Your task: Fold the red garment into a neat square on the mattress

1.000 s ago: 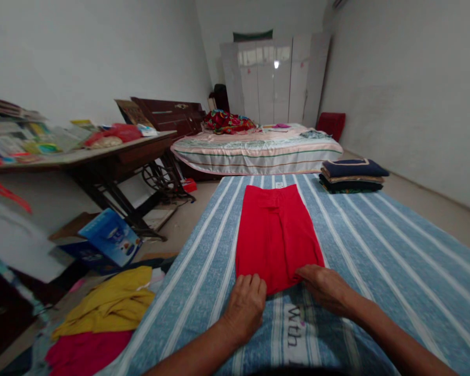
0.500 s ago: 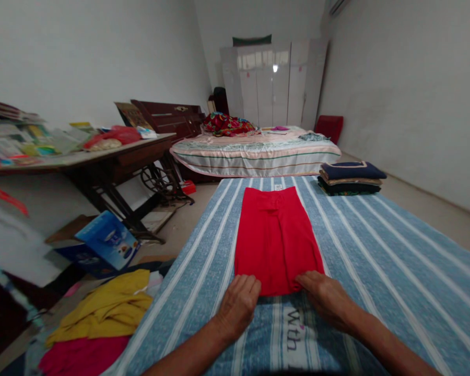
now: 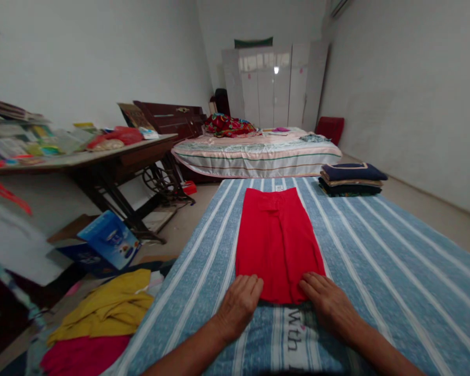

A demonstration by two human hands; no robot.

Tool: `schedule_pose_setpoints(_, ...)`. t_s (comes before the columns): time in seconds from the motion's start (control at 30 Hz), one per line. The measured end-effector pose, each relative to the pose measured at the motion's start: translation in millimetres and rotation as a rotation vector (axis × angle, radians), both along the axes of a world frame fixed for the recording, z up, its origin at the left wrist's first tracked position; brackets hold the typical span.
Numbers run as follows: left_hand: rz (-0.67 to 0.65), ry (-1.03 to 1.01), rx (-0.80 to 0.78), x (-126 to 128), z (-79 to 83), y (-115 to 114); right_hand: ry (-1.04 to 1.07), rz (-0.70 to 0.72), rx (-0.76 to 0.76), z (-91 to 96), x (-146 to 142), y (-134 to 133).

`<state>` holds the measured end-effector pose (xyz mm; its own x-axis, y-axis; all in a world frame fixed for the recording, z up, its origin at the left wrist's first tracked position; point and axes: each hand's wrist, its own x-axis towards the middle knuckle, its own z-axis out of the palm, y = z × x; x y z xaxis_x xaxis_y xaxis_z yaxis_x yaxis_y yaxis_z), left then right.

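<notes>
A folded red garment (image 3: 274, 235) lies flat in a long, narrow shape on the blue-and-white striped sheet (image 3: 368, 271). My left hand (image 3: 241, 303) is closed on its near left corner, fingers curled over the cloth and thumb hidden beneath. At the near right corner, my right hand (image 3: 325, 300) has its fingers bent over the edge in the same way. Between the two hands the near hem hangs slightly loose. Beyond the garment's right side sits a stack of folded clothes (image 3: 352, 180), with a navy piece on top.
Yellow clothing (image 3: 105, 305) and magenta clothing (image 3: 84, 355) are heaped at the lower left beside the bed. A blue carton (image 3: 109, 240) stands by a cluttered sewing-machine table (image 3: 117, 156). Another bed (image 3: 258, 156) and a pale wardrobe (image 3: 264, 86) are farther back.
The near hem of the red garment has come slightly closer to me and lies smoother. My right hand's fingers now lie over the corner instead of pinching it from the side.
</notes>
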<state>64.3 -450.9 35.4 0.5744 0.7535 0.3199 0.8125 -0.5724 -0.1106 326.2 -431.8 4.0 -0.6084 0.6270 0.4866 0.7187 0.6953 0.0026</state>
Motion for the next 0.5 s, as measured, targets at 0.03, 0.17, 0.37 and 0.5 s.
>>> schedule_pose_setpoints(0.03,-0.018,-0.008,0.029,-1.6,-1.1,0.1,0.005,-0.005,0.021,-2.2,0.8,0.3)
schedule_pose_setpoints(0.17,-0.051,-0.021,0.088,-4.7,-3.6,0.6,-0.001,-0.026,0.039,-12.7,2.6,0.5)
schedule_pose_setpoints(0.37,-0.054,-0.053,0.096,-5.4,-4.2,3.7,0.004,-0.016,-0.09,0.1,2.3,6.2)
schedule_pose_setpoints(0.5,-0.017,-0.081,0.098,-3.6,10.3,13.1,0.002,0.006,-0.251,35.4,3.6,17.0)
